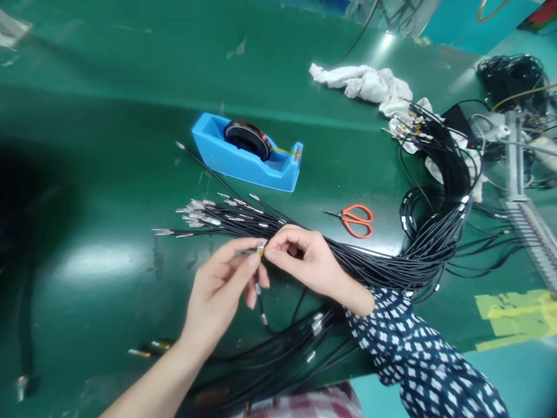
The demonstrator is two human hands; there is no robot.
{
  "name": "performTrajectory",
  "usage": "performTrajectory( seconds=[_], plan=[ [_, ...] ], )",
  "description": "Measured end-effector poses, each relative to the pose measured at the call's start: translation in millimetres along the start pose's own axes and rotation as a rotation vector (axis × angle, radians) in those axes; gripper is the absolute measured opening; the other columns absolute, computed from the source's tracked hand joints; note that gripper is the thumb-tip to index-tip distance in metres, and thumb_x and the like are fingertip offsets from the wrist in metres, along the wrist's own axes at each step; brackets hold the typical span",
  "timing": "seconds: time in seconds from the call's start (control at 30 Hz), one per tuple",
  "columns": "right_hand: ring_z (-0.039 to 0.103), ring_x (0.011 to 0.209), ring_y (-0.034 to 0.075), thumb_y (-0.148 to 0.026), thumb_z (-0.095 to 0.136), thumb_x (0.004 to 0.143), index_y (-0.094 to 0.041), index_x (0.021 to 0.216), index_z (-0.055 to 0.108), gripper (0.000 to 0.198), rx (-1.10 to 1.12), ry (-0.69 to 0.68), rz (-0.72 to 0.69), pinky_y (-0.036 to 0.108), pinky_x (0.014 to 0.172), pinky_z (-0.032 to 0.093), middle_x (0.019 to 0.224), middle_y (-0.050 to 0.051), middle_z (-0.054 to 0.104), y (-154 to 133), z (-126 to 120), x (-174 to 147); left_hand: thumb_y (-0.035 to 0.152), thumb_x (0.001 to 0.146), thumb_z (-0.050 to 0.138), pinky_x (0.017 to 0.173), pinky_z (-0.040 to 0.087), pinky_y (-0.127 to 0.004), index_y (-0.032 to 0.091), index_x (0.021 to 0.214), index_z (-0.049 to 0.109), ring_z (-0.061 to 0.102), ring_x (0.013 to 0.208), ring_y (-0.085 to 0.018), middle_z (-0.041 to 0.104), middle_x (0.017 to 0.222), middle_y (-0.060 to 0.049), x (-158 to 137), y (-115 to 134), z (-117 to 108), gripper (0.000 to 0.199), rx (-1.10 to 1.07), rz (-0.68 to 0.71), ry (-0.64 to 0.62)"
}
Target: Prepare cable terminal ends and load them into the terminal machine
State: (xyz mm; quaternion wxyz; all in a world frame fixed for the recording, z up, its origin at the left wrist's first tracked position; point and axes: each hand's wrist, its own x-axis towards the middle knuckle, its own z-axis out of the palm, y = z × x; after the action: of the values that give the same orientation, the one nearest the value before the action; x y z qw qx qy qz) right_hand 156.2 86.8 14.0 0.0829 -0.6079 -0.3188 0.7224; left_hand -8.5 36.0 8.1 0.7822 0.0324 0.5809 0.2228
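My left hand (221, 284) pinches the metal connector end (260, 246) of a black cable between thumb and fingers. A bit of yellowish tape shows on this end. The cable (261, 307) hangs below the fingers, with silver-white bands along it. My right hand (308, 258) is closed at the connector's right side, thumb and forefinger together; what lies between their tips is too small to make out. Just beyond both hands lies a bundle of black cables (357, 258) with bare metal-tipped ends (202, 215). More black cables (278, 360) lie nearer my body, two with yellow-wrapped tips.
A blue tape dispenser (243, 165) with an amber roll (248, 139) stands beyond the bundle. Scissors with orange handles (357, 220) lie to its right. White cloth (369, 84), a metal rail (528, 232) and coiled cables (513, 78) occupy the right of the green table (108, 174).
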Motion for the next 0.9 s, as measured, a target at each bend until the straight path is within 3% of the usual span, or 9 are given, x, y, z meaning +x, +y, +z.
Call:
performTrajectory(
  seconds=[0.3,0.43,0.67,0.9],
  plan=[
    [0.05,0.063,0.009,-0.029,0.071,0.083,-0.014,0.081,0.069,0.016,0.058,-0.032,0.029,0.023,0.057,0.04,0.076,0.001,0.06,0.8,-4.1,1.7,0.027,0.076,0.077,0.041,0.036,-0.014,0.014,0.074,0.056,0.047,0.041,-0.004,0.063,0.06,0.002,6.5,8.0,-0.5,0.025,-0.146,-0.205,-0.024],
    [0.051,0.062,0.009,-0.035,0.072,0.082,-0.014,0.08,0.07,0.022,0.107,-0.04,0.036,0.023,0.057,0.042,0.075,0.001,0.062,0.4,-4.8,2.9,0.028,0.075,0.078,0.042,0.035,-0.014,0.012,0.074,0.06,0.047,0.041,-0.003,0.067,0.066,0.0,7.6,10.0,1.1,0.024,-0.198,-0.238,-0.046],
    [0.057,0.067,0.009,-0.023,0.071,0.083,-0.014,0.079,0.071,0.01,0.071,-0.061,-0.006,0.022,0.061,0.044,0.079,0.001,0.064,-1.8,-7.7,4.8,0.03,0.076,0.077,0.041,0.035,-0.013,0.012,0.075,0.063,0.047,0.04,-0.003,0.068,0.068,-0.002,5.4,8.4,1.3,0.023,-0.242,-0.255,-0.079],
    [0.059,0.066,0.01,-0.029,0.075,0.079,-0.014,0.079,0.07,0.016,0.167,-0.081,0.003,0.025,0.063,0.047,0.081,0.002,0.065,6.1,-6.4,5.2,0.03,0.077,0.076,0.04,0.032,-0.012,0.013,0.078,0.067,0.044,0.038,-0.002,0.066,0.064,-0.001,4.7,5.8,3.9,0.02,-0.288,-0.253,-0.117]
  ],
)
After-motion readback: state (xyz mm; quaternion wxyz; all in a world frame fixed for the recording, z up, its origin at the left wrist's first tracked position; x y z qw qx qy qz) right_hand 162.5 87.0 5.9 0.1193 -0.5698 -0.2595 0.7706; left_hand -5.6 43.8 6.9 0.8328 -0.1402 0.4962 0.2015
